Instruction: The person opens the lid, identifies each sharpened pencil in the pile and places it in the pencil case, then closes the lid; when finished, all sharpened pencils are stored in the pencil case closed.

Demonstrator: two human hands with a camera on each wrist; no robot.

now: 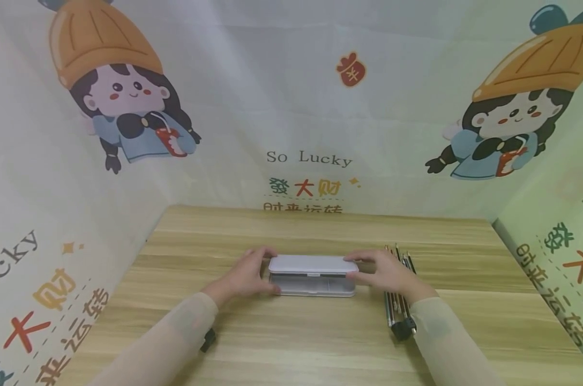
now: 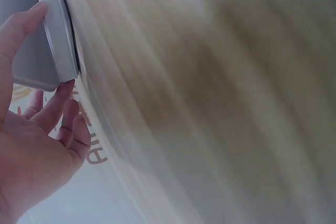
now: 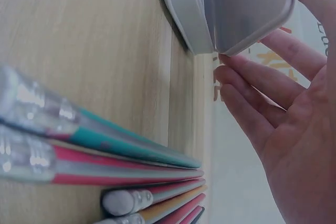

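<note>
A white pencil case (image 1: pixel 301 285) stands partly open on the table, its lid (image 1: pixel 311 264) raised at an angle. Inside, the tray shows grey with a small divider toward the right. My left hand (image 1: pixel 245 276) holds the case's left end, thumb on the lower front rim and fingers behind the back corner. At the other end my right hand (image 1: pixel 388 271) pinches the lid, thumb at its front edge and fingertips behind. The right wrist view shows that thumb on the lid's inner face (image 3: pixel 252 9).
Several pencils (image 1: pixel 395 305) with eraser ends lie in a bundle on the wooden table (image 1: pixel 301 343), under the right forearm. A small black device (image 1: pixel 208 340) sits beneath the left wrist. Printed cloth walls (image 1: pixel 233 107) enclose the table's back and sides.
</note>
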